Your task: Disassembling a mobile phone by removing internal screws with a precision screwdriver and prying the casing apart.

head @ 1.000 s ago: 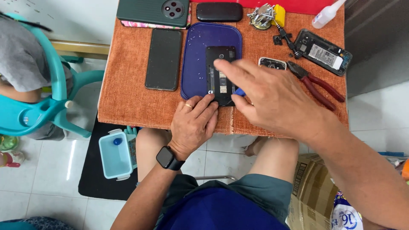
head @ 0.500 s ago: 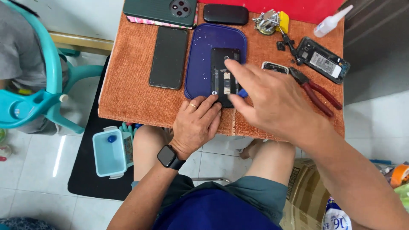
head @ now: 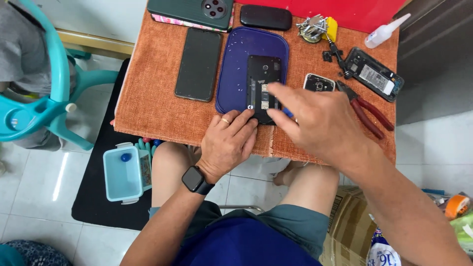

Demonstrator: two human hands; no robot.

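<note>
White floor tiles (head: pixel 44 192) under a small tabletop, orange woven cloth (head: pixel 152 113) over it. Black mat (head: pixel 93 197) below near edge, pale blue box (head: pixel 120 172) on it. Blue tray (head: pixel 236 64) mid-tabletop carries opened black phone (head: pixel 263 74). Left hand (head: pixel 229 143) at near edge, fingertips pressing the phone's near end. Right hand (head: pixel 322 120) over it; its grip: cannot tell. Red pliers (head: pixel 367 111) near right edge.
</note>
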